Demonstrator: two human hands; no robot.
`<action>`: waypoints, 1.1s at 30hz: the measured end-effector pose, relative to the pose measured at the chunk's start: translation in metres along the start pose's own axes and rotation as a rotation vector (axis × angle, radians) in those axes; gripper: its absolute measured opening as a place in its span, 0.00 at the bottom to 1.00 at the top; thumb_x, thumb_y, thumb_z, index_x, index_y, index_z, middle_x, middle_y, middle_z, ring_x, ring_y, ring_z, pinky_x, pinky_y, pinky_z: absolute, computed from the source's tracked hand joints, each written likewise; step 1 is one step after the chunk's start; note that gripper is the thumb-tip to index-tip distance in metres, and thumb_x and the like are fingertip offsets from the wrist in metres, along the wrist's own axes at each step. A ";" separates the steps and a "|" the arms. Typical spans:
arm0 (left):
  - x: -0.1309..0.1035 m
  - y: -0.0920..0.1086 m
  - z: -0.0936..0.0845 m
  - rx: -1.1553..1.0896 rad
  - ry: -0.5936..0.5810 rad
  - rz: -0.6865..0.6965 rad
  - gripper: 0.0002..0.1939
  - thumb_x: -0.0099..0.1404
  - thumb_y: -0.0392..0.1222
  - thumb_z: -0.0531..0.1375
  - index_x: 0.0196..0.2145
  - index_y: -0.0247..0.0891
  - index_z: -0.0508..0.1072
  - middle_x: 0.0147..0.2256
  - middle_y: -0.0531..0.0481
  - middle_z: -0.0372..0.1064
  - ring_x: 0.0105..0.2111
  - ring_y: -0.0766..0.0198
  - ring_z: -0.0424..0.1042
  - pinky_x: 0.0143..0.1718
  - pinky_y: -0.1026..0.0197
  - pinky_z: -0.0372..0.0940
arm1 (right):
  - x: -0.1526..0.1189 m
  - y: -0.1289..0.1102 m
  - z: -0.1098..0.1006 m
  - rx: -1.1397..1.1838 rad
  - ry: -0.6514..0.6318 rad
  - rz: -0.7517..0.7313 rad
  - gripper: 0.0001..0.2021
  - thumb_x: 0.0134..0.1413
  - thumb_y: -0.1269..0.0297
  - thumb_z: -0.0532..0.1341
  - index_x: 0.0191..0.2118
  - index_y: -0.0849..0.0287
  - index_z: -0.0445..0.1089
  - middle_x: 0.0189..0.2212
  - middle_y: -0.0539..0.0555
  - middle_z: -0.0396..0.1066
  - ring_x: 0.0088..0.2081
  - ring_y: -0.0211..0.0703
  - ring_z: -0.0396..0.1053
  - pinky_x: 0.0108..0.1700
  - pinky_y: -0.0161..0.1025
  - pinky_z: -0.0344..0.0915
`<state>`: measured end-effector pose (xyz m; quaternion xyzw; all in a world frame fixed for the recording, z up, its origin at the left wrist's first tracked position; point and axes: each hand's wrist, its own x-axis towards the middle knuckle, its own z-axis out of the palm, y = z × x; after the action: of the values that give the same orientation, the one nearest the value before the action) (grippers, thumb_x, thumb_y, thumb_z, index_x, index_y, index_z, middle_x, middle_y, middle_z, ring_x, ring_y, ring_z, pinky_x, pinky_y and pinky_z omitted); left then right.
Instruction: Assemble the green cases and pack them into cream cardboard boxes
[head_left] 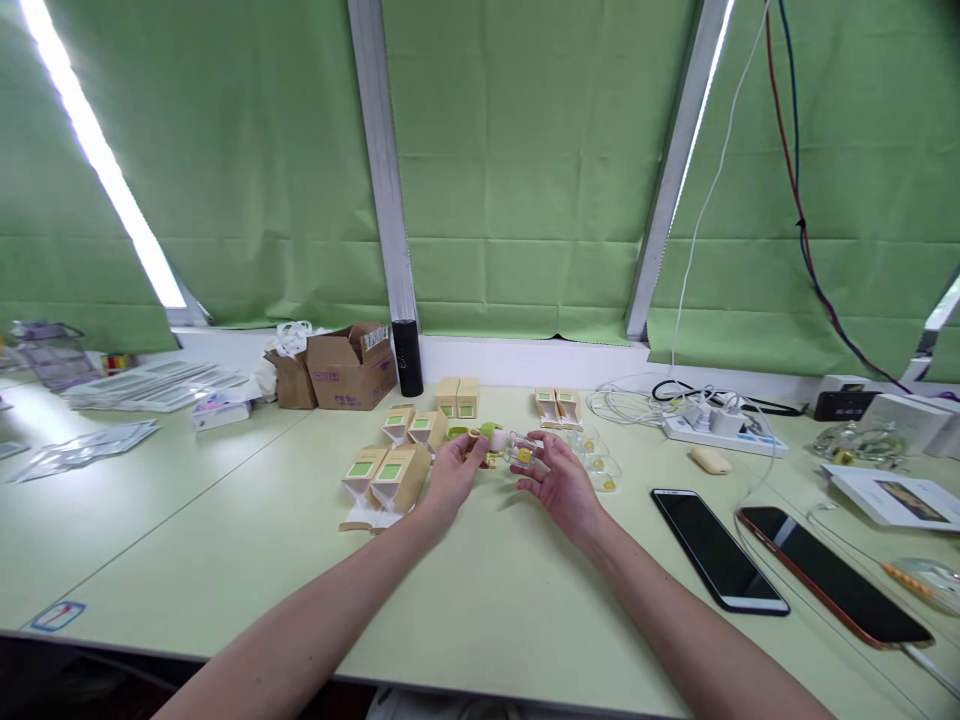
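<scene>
Near the table's middle, my left hand [454,474] is closed on a small green and white item [491,436]. My right hand [561,484] holds a clear plastic cup-like piece with a yellow spot [522,452] between thumb and fingers. The two held items are close together; whether they touch is unclear. Just right of my right hand lie several clear rounded pieces with yellow spots [604,468]. Open cream boxes with green labels [399,474] stand left of my left hand, and another open pair [558,406] is farther back.
A brown carton [351,370] and a black cylinder [407,358] stand at the back. Two phones [718,548] [832,572] lie at the right, with a white power strip [724,432] and cables behind them. Flat plastic packets [86,448] lie at the left.
</scene>
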<state>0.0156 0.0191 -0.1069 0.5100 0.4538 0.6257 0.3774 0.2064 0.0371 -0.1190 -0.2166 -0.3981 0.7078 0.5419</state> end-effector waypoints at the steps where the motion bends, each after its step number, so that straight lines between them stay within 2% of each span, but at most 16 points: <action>1: 0.000 -0.001 0.000 0.004 0.000 0.001 0.35 0.52 0.73 0.72 0.36 0.36 0.82 0.35 0.45 0.79 0.33 0.58 0.73 0.38 0.58 0.68 | 0.000 0.000 -0.001 0.017 -0.016 0.004 0.23 0.52 0.44 0.75 0.46 0.51 0.73 0.44 0.53 0.78 0.36 0.49 0.82 0.34 0.41 0.76; 8: 0.001 -0.004 0.001 0.026 -0.013 0.015 0.33 0.53 0.72 0.73 0.36 0.36 0.82 0.34 0.45 0.79 0.33 0.57 0.74 0.37 0.58 0.67 | -0.002 0.001 -0.002 0.032 -0.070 0.013 0.20 0.55 0.45 0.73 0.47 0.51 0.75 0.42 0.53 0.76 0.39 0.52 0.83 0.38 0.44 0.77; 20: -0.002 -0.003 0.003 0.069 -0.053 0.045 0.29 0.56 0.68 0.72 0.36 0.36 0.83 0.35 0.43 0.81 0.34 0.56 0.76 0.37 0.58 0.70 | -0.005 -0.002 0.002 0.032 -0.079 0.006 0.21 0.54 0.46 0.75 0.46 0.51 0.74 0.43 0.52 0.79 0.38 0.51 0.83 0.37 0.43 0.77; 24: -0.002 -0.004 0.002 0.101 -0.072 0.059 0.27 0.58 0.67 0.72 0.36 0.37 0.83 0.36 0.44 0.81 0.34 0.56 0.76 0.38 0.58 0.70 | -0.004 0.001 0.002 0.004 -0.099 0.005 0.22 0.51 0.50 0.77 0.46 0.51 0.73 0.43 0.52 0.80 0.38 0.50 0.83 0.39 0.43 0.78; 29: -0.004 0.000 0.004 0.113 -0.087 0.077 0.26 0.58 0.65 0.72 0.38 0.38 0.84 0.40 0.42 0.82 0.39 0.53 0.78 0.41 0.57 0.71 | 0.000 0.011 -0.002 -0.071 -0.065 -0.063 0.24 0.48 0.53 0.80 0.47 0.51 0.72 0.42 0.51 0.78 0.38 0.51 0.83 0.39 0.45 0.80; 33: -0.006 0.004 0.006 0.104 -0.114 0.070 0.26 0.58 0.65 0.72 0.37 0.38 0.83 0.39 0.42 0.83 0.38 0.53 0.79 0.42 0.56 0.72 | 0.004 0.019 -0.007 -0.155 -0.025 -0.092 0.25 0.47 0.51 0.80 0.47 0.51 0.73 0.42 0.50 0.76 0.39 0.48 0.81 0.39 0.48 0.82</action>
<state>0.0222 0.0133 -0.1048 0.5791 0.4455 0.5840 0.3536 0.1988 0.0415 -0.1380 -0.2303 -0.4679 0.6521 0.5502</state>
